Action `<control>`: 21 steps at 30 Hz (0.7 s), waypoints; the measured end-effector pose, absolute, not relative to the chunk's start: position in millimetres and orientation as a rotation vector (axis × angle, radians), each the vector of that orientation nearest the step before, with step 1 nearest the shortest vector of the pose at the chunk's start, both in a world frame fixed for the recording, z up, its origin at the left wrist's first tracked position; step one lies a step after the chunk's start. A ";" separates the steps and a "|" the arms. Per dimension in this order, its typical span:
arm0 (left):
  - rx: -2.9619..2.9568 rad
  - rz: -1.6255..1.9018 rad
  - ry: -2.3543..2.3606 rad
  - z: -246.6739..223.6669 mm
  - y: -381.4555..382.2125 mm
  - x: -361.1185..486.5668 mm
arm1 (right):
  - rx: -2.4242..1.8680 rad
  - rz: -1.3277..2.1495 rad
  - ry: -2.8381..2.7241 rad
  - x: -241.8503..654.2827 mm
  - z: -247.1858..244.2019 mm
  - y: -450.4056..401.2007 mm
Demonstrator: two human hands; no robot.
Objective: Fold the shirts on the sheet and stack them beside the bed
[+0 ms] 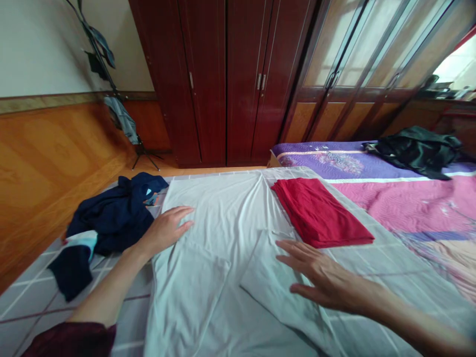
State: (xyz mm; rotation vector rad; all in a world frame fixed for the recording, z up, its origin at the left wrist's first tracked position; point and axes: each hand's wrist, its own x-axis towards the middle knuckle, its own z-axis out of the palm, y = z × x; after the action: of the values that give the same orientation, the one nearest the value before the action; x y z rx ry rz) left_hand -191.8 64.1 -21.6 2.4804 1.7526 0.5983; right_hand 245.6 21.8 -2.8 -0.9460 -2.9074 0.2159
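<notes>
A white T-shirt (219,213) lies spread out in front of me, its hem end away from me and its two sleeves turned inward over the body. My left hand (169,230) is over the shirt's left edge, fingers stretched out and holding nothing. Above the right sleeve (275,277) is my right hand (316,272), its fingers spread with nothing in them. Whether either hand touches the cloth I cannot tell. A folded red garment (320,210) rests just beyond my right hand, close to the shirt's right edge.
A crumpled dark blue garment (115,210) lies left of the shirt on the grey checked cover (134,322). To the right is a purple and pink bed (401,198) with a black garment (418,148). Dark red wardrobes (226,89) and a coat stand (139,144) stand behind.
</notes>
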 end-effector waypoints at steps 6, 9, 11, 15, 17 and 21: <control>2.606 0.049 1.233 5.7 -63.7 -153.4 | -0.680 0.135 -3.027 274.8 1.9 -52.6; 2.612 -0.095 1.207 -15.4 -123.1 -159.6 | -0.586 -0.078 -2.936 273.1 -13.5 -66.1; 2.629 -0.112 1.246 -32.8 -149.0 -164.5 | -0.541 -0.203 -2.863 274.0 -28.6 -67.7; 2.737 -0.084 1.286 -51.3 -168.4 -164.8 | -0.420 -0.277 -2.820 278.8 -47.2 -59.3; 2.797 -0.030 1.293 -52.0 -168.9 -162.7 | -0.326 -0.282 -2.803 278.5 -44.2 -52.3; 2.784 0.144 1.300 -49.2 -165.1 -164.6 | -0.339 -0.053 -2.925 272.8 -19.0 -40.2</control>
State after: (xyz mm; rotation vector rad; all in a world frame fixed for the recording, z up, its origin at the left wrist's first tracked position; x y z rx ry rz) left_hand -164.6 -165.1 -49.2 2.7840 1.3000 0.1444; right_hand 272.8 -40.2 -19.0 -0.3387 -2.9249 -0.0528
